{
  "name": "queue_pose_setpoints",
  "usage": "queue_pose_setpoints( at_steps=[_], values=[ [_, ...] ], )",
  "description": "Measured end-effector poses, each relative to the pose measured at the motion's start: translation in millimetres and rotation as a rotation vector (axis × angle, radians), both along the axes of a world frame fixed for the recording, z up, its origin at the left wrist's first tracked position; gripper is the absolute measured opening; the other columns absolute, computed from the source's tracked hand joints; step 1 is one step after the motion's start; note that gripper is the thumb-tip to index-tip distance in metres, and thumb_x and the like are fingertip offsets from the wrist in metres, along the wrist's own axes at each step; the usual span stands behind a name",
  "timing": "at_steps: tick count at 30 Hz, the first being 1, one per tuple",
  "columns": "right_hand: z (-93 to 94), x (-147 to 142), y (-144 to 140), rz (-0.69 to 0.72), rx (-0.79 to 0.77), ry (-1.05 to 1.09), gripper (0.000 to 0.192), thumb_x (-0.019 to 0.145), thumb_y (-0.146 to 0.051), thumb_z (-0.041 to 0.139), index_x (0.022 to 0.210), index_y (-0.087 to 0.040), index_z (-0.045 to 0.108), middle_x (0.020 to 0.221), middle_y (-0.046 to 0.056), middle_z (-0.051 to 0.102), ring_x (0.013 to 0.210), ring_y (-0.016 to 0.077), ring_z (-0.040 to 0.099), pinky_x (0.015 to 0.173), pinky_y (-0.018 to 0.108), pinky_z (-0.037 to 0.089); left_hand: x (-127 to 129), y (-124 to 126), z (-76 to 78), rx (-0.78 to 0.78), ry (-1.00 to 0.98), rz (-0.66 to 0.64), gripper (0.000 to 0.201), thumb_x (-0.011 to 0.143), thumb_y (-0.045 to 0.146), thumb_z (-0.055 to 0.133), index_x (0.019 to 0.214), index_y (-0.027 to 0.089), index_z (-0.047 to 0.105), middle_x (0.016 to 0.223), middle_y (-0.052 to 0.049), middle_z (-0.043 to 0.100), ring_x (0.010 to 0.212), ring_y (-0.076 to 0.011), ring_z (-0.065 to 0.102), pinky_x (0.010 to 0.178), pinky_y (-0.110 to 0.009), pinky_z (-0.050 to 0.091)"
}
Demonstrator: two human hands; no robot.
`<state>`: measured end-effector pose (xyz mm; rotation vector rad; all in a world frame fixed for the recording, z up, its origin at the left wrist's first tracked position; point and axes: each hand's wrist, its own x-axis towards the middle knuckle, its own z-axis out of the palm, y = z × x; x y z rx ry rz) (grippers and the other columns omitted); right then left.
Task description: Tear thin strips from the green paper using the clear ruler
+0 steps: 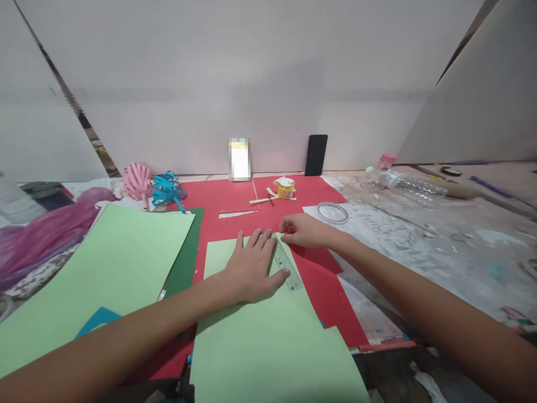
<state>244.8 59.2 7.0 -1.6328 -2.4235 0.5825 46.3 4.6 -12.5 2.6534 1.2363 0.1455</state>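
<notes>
While my left hand (pixel 251 267) lies flat, fingers spread, pressing the ruler (pixel 286 264) onto the green sheet (pixel 260 336) at frame centre, my right hand (pixel 302 230) pinches closed at the ruler's far end; what it grips I cannot tell. I note the ruler is clear plastic, slim, marked along its edge, angled toward lower right. Red paper (pixel 323 280) lies beneath. A tape ring (pixel 333 212) sits just right of centre.
</notes>
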Motion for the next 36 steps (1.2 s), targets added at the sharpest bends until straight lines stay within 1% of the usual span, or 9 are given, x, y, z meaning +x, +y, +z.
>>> queue_pose_setpoints(
  at_steps=[3,7,9,15,18,25,30,33,36],
  values=[
    [-1.2,0.7,1.7,0.001,-0.022,0.002,0.016,0.078,-0.03,0.062,0.088,-0.018,0.064,0.089,0.007,0.07,0.077,0.019,0.062,0.064,0.025,0.041,-2.6,0.3,-6.6,-0.007,-0.029,0.011,0.074,0.09,0.066,0.033,0.147,0.018,0.032,0.159,-0.013,0.02,0.146,-0.0348,0.014,0.114,-0.063,0.006],
    [-3.2,2.2,1.5,-0.038,-0.028,0.012,0.026,0.077,-0.033,0.063,0.097,-0.018,0.063,0.09,0.007,0.068,0.075,0.0187,0.061,0.062,0.025,0.041,-3.5,0.3,-6.0,-0.01,-0.031,0.003,0.074,0.09,0.066,0.033,0.145,0.016,0.036,0.158,-0.013,0.022,0.146,-0.0338,0.014,0.115,-0.061,0.006],
    [-3.5,2.5,1.0,-0.046,-0.029,0.012,0.026,0.077,-0.034,0.063,0.097,-0.018,0.062,0.089,0.006,0.068,0.075,0.0187,0.061,0.061,0.025,0.042,-3.2,0.5,-5.0,-0.01,-0.024,-0.004,0.075,0.09,0.066,0.033,0.144,0.015,0.037,0.158,-0.014,0.022,0.146,-0.0334,0.014,0.115,-0.061,0.007],
    [-1.5,-1.4,2.5,-0.088,-0.077,0.033,0.014,0.076,-0.029,0.061,0.085,-0.018,0.063,0.083,0.005,0.068,0.071,0.0181,0.059,0.059,0.025,0.041,-3.3,0.2,-5.9,-0.01,-0.019,-0.004,0.075,0.09,0.067,0.032,0.143,0.015,0.037,0.159,-0.014,0.019,0.146,-0.0343,0.013,0.115,-0.061,0.008],
    [-1.3,-4.1,4.3,-0.112,-0.054,0.001,0.008,0.077,-0.025,0.059,0.079,-0.018,0.064,0.076,0.006,0.067,0.069,0.0181,0.058,0.058,0.025,0.038,-3.5,-0.2,-5.8,-0.004,-0.021,-0.007,0.072,0.089,0.066,0.034,0.141,0.016,0.039,0.159,-0.013,0.021,0.146,-0.0348,0.014,0.115,-0.061,0.008],
    [-2.9,-7.3,5.0,-0.117,-0.025,-0.009,0.005,0.075,-0.018,0.059,0.071,-0.017,0.062,0.065,0.004,0.06,0.063,0.016,0.054,0.056,0.026,0.033,-3.0,-0.5,-4.6,-0.003,-0.025,-0.01,0.071,0.089,0.065,0.036,0.14,0.017,0.04,0.158,-0.012,0.022,0.146,-0.0343,0.015,0.116,-0.06,0.009],
    [0.6,-7.4,3.3,-0.109,-0.018,0.028,0.005,0.076,-0.017,0.057,0.071,-0.017,0.06,0.064,0.002,0.059,0.062,0.0142,0.052,0.055,0.025,0.033,-2.0,0.5,-3.2,0.003,-0.033,-0.036,0.078,0.087,0.065,0.04,0.145,0.013,0.034,0.157,-0.014,0.025,0.145,-0.0329,0.019,0.117,-0.057,0.012],
    [2.9,-6.4,1.9,-0.099,-0.024,0.055,0.006,0.077,-0.018,0.055,0.073,-0.017,0.059,0.068,0.001,0.062,0.064,0.0141,0.054,0.055,0.024,0.035,-1.5,0.8,-2.2,0.015,-0.026,-0.064,0.077,0.087,0.065,0.041,0.145,0.015,0.036,0.157,-0.012,0.026,0.145,-0.0336,0.02,0.116,-0.057,0.013],
    [4.0,-4.9,0.5,-0.111,-0.045,0.107,0.005,0.078,-0.019,0.056,0.076,-0.017,0.059,0.075,0.002,0.067,0.067,0.0146,0.058,0.057,0.022,0.039,-1.4,0.6,-2.4,0.023,-0.011,-0.082,0.074,0.088,0.063,0.04,0.146,0.017,0.036,0.158,-0.012,0.022,0.145,-0.035,0.019,0.116,-0.059,0.013]
  ],
)
